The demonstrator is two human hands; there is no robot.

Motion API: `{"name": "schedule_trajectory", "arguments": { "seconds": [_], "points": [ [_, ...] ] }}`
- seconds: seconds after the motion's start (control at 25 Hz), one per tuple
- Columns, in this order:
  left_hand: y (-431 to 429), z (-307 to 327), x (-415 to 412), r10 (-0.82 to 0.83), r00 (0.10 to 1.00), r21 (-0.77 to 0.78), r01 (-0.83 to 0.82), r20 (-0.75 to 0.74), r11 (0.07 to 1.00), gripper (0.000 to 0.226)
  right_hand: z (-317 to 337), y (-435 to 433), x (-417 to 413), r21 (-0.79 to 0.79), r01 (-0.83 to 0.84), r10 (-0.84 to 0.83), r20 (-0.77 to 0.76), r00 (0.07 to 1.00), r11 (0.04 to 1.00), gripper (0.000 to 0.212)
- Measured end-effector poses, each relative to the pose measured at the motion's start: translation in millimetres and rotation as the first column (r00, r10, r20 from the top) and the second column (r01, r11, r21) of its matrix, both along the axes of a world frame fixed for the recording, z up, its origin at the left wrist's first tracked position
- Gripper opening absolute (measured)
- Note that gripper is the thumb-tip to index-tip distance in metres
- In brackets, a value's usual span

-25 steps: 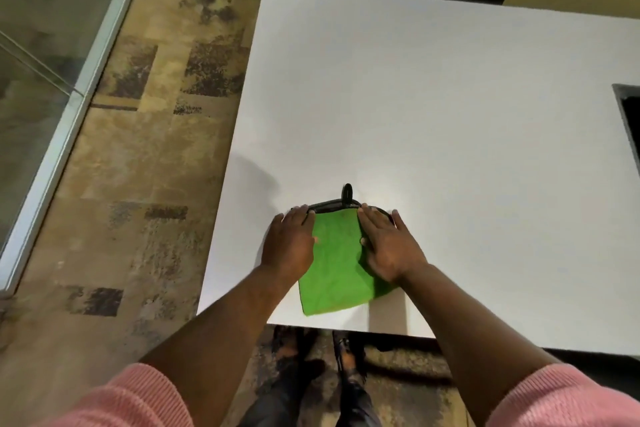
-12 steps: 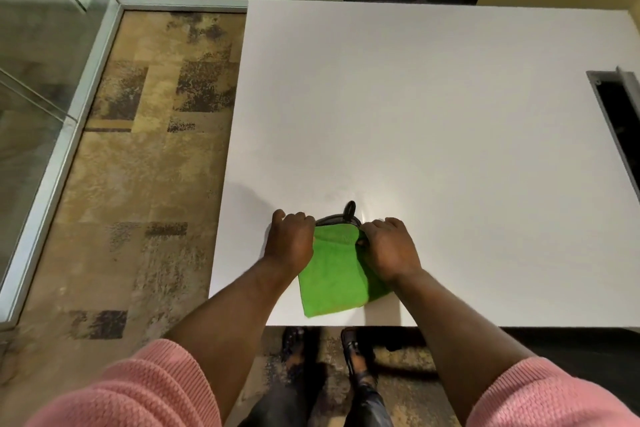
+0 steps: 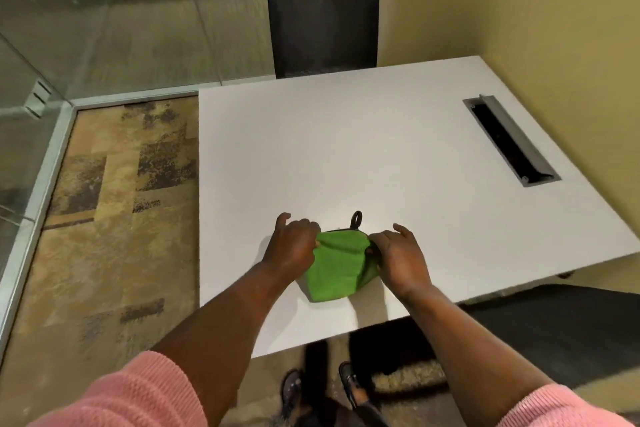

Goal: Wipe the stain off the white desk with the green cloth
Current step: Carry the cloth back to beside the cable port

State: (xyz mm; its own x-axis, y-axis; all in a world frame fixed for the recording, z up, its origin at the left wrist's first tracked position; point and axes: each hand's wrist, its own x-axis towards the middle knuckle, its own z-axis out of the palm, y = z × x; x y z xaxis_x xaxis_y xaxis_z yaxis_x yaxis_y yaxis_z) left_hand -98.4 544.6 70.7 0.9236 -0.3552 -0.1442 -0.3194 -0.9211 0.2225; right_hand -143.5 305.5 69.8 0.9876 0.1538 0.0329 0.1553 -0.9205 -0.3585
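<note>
Both my grips, left hand (image 3: 293, 246) and right hand (image 3: 401, 258), pinch the green cloth (image 3: 337, 269) on the surface (image 3: 346, 149), bunching it; next, locate the stain, none visible.

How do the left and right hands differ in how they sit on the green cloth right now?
The left hand covers the green cloth at its left edge, fingers curled down; the right hand takes the right edge, fingers more spread. The left hand reaches slightly farther up the white desk than the right hand. Both pinch the bunched cloth near its far end, close to the black loop.
</note>
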Motion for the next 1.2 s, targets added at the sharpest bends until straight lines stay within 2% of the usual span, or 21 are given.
{"name": "schedule_trajectory", "arguments": {
  "seconds": [0.32,0.52,0.88,1.2],
  "points": [
    [-92.1,87.0,22.7,-0.235,0.96,-0.052,0.245,0.155,0.968,0.011,87.1,-74.3,-36.5,0.004,0.239,-0.237,0.143,0.961,0.971,0.027],
    [-182.1,123.2,31.6,-0.38,0.906,-0.046,0.394,0.186,0.918,0.012,110.2,-139.1,-61.1,0.045,0.434,-0.434,0.201,0.878,0.9,0.018],
    [-350.8,132.2,42.6,-0.527,0.833,0.02,0.531,0.171,0.847,0.016,99.9,-267.9,-80.1,0.068,0.617,-0.617,0.205,0.76,0.784,0.017],
    [-455.0,121.4,64.8,-0.59,0.792,0.09,0.584,0.156,0.807,0.027,78.3,-349.9,-69.0,0.115,0.677,-0.685,0.192,0.703,0.727,0.018]
  ]
}}
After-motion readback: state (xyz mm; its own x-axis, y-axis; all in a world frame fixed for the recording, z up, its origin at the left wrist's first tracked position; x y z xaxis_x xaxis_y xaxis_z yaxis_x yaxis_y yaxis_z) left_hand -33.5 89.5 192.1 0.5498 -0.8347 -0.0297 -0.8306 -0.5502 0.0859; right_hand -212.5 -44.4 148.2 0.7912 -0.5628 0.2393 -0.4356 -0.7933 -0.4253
